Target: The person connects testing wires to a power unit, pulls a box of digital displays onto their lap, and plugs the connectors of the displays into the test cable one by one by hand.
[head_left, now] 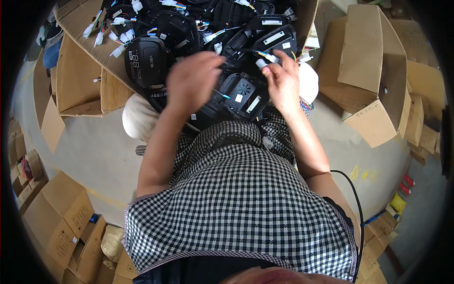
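Observation:
In front of me lies a heap of black vehicle instrument displays [149, 61] with coloured wires and white plugs. My right hand [283, 83] pinches a white wire connector [261, 63] between thumb and fingers, at the right side of the heap. Motion smears my left hand [194, 80], which hovers over the heap's left-middle; its fingers are too blurred to read. Between the hands, near my lap, a display lies back side up [244, 90], with a round vent pattern and white labels. A thin light-blue-tipped piece [224, 95] shows across its left edge.
The heap rests on a large cardboard sheet or box [78, 19]. Open cardboard boxes stand at left [78, 80] and right [364, 61], with more at lower left [59, 217]. A black cable [354, 189] runs down my right side. A checked apron [236, 189] covers my lap.

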The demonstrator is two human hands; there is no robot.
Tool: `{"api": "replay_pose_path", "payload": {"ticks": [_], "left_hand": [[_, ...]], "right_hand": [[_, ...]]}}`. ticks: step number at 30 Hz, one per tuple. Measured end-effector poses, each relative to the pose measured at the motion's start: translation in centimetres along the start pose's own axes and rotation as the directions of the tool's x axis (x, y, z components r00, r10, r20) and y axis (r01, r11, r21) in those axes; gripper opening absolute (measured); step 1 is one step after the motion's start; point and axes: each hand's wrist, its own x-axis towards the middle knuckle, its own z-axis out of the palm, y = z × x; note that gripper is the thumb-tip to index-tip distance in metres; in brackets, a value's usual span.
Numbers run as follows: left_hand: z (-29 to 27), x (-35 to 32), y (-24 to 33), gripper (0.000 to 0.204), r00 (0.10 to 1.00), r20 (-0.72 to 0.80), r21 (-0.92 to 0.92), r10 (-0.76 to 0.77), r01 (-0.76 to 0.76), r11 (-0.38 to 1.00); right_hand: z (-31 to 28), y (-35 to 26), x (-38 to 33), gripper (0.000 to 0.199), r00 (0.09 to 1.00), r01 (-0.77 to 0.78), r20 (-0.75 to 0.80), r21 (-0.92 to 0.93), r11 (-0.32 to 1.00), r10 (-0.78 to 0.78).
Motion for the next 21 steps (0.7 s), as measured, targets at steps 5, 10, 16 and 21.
{"api": "replay_pose_path", "payload": {"ticks": [5,10,16,21], "left_hand": [[6.3,1.4,1.9,0.033,0.976,0.213,-0.286,-0.045,0.106,0.952],[2.5,-1.0,2.0,0.026,0.971,0.209,-0.297,-0.114,0.175,0.939],[-1.4,-4.3,4.9,0.023,0.943,0.195,-0.44,-0.269,0.33,0.835],[-0.2,-5.6,7.2,0.021,0.915,0.13,-0.405,-0.383,0.401,0.821]], "right_hand": [[0.3,-2.3,-1.0,0.011,0.982,-0.13,0.177,0.409,0.903,0.061],[-3.5,-4.5,-2.2,0.017,0.87,-0.492,0.449,0.807,0.326,0.201],[-6.4,-5.7,-2.3,0.019,0.779,-0.585,0.622,0.679,0.443,0.077],[-4.9,-7.0,-3.7,0.024,0.685,-0.689,0.716,0.579,0.437,0.132]]}}
